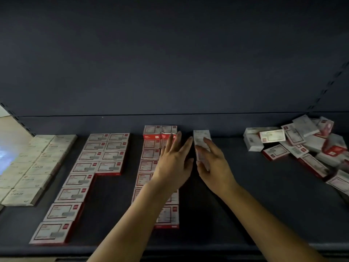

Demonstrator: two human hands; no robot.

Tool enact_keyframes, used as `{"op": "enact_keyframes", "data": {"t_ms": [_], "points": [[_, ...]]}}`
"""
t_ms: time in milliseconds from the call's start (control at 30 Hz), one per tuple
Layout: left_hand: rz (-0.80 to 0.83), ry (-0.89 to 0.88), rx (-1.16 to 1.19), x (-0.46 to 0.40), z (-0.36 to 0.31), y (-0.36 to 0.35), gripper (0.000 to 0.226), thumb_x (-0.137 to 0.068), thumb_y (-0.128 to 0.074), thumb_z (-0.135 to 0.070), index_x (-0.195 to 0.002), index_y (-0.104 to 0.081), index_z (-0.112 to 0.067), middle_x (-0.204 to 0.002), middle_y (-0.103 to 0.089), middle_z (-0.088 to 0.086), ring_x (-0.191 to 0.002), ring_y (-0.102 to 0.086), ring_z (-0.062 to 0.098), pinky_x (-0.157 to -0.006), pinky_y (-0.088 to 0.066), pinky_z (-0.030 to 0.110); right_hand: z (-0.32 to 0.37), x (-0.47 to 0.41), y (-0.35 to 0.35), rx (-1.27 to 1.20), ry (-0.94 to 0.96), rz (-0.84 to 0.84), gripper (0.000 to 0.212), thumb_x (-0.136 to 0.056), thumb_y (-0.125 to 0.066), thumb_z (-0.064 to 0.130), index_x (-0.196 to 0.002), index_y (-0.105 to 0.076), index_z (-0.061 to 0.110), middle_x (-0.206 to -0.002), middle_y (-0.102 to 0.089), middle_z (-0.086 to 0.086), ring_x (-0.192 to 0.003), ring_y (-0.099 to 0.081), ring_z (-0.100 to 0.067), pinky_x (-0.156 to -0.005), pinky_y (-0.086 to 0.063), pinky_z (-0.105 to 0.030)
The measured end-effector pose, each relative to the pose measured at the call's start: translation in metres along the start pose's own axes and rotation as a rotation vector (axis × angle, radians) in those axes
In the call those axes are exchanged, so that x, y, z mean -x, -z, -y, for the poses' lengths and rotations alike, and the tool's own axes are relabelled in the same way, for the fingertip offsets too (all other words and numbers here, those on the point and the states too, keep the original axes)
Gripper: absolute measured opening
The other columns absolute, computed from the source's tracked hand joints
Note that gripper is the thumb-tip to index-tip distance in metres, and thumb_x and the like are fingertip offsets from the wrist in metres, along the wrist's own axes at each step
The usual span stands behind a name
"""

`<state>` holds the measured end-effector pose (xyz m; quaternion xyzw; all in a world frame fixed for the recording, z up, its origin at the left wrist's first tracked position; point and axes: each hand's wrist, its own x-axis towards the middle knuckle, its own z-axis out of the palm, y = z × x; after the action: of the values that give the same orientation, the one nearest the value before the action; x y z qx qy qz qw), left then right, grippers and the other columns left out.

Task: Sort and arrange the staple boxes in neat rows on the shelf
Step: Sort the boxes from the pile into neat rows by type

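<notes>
Two bare forearms reach in from the bottom edge, uncovered along all that shows; no sleeve cuff reaches the wrists. The left hand (173,163) and the right hand (213,165) are bare, slender, with long fingers and short, plain nails.

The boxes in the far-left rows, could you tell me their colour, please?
Plain pale beige boxes, with no red trim; clearest in the head view.
</notes>
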<state>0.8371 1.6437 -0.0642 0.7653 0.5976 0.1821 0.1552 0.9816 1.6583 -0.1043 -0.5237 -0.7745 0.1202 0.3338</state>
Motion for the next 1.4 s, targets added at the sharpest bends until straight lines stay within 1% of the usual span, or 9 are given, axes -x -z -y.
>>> {"op": "enact_keyframes", "data": {"t_ms": [300, 433, 567, 667, 800, 967, 1167, 1267, 1400], "points": [[0.089, -0.147, -0.165, -0.007, -0.087, -0.052, 0.060, -0.099, -0.035, -0.031, -0.149, -0.002, -0.029, -0.156, 0.015, 0.000, -0.132, 0.031, 0.015, -0.113, 0.010, 0.043, -0.073, 0.049, 0.068, 0.098, -0.124, -0.046, 0.056, -0.072, -0.072, -0.002, -0.124, -0.054, -0.002, -0.135, -0.044, -0.025, -0.121, -0.045, -0.044, -0.098, -0.035, -0.041], [0.124, -0.158, -0.173, -0.014, -0.123, -0.073, 0.059, -0.099, -0.035, -0.030, -0.149, -0.003, -0.029, -0.156, 0.015, -0.001, -0.141, 0.023, 0.021, -0.114, 0.009, 0.042, -0.100, 0.067, 0.100, 0.084, -0.172, -0.073, 0.057, -0.074, -0.070, -0.001, -0.128, -0.051, -0.001, -0.135, -0.044, -0.023, -0.125, -0.041, -0.041, -0.099, -0.031, -0.035], [0.139, -0.231, -0.127, -0.023, -0.164, -0.097, 0.062, -0.098, -0.040, -0.029, -0.149, -0.006, -0.029, -0.157, 0.012, -0.002, -0.142, 0.018, 0.022, -0.114, 0.007, 0.045, -0.130, 0.082, 0.135, 0.057, -0.129, -0.141, 0.056, -0.073, -0.067, 0.001, -0.127, -0.052, 0.003, -0.130, -0.050, -0.019, -0.121, -0.046, -0.037, -0.100, -0.040, -0.045], [0.156, -0.274, -0.122, -0.033, -0.194, -0.117, 0.062, -0.096, -0.043, -0.028, -0.149, -0.010, -0.026, -0.157, 0.005, 0.000, -0.143, 0.013, 0.024, -0.115, 0.002, 0.048, -0.151, 0.090, 0.164, 0.058, -0.147, -0.201, 0.052, -0.076, -0.062, 0.005, -0.127, -0.053, 0.005, -0.129, -0.052, -0.016, -0.120, -0.048, -0.032, -0.100, -0.040, -0.040], [0.182, -0.319, -0.121, -0.039, -0.223, -0.139, 0.060, -0.097, -0.042, -0.028, -0.149, -0.015, -0.024, -0.157, -0.004, 0.001, -0.144, 0.009, 0.024, -0.114, 0.004, 0.043, -0.179, 0.099, 0.194, 0.161, -0.190, -0.238, 0.046, -0.070, -0.070, -0.007, -0.115, -0.062, 0.002, -0.114, -0.062, -0.018, -0.104, -0.057, -0.038, -0.089, -0.045, -0.041], [0.265, -0.297, -0.159, -0.039, -0.233, -0.154, 0.060, -0.098, -0.040, -0.029, -0.149, -0.010, -0.024, -0.158, -0.001, 0.001, -0.143, 0.013, 0.026, -0.114, 0.006, 0.045, -0.198, 0.109, 0.209, 0.244, -0.279, -0.161, 0.036, -0.066, -0.070, -0.007, -0.100, -0.069, 0.003, -0.101, -0.067, -0.016, -0.088, -0.059, -0.040, -0.074, -0.049, -0.042], [0.287, -0.242, -0.137, -0.036, -0.233, -0.159, 0.059, -0.098, -0.041, -0.030, -0.149, -0.011, -0.024, -0.158, -0.001, 0.001, -0.143, 0.014, 0.024, -0.114, 0.006, 0.043, -0.207, 0.111, 0.208, 0.285, -0.299, -0.057, 0.048, -0.064, -0.066, -0.011, -0.108, -0.067, 0.009, -0.111, -0.065, -0.010, -0.103, -0.060, -0.032, -0.083, -0.050, -0.051], [0.270, -0.244, -0.120, -0.035, -0.234, -0.162, 0.060, -0.098, -0.041, -0.030, -0.149, -0.011, -0.024, -0.158, -0.003, 0.001, -0.143, 0.013, 0.024, -0.114, 0.004, 0.044, -0.207, 0.109, 0.213, 0.257, -0.305, -0.069, 0.045, -0.068, -0.065, -0.012, -0.108, -0.067, 0.008, -0.111, -0.065, -0.011, -0.102, -0.061, -0.031, -0.085, -0.049, -0.049], [0.254, -0.247, -0.072, -0.032, -0.232, -0.163, 0.061, -0.098, -0.041, -0.031, -0.149, -0.009, -0.026, -0.157, -0.004, -0.001, -0.144, 0.011, 0.022, -0.114, 0.004, 0.041, -0.204, 0.108, 0.219, 0.202, -0.316, -0.105, 0.046, -0.076, -0.064, -0.008, -0.119, -0.061, 0.008, -0.117, -0.063, -0.013, -0.106, -0.060, -0.028, -0.089, -0.044, -0.032]]}}
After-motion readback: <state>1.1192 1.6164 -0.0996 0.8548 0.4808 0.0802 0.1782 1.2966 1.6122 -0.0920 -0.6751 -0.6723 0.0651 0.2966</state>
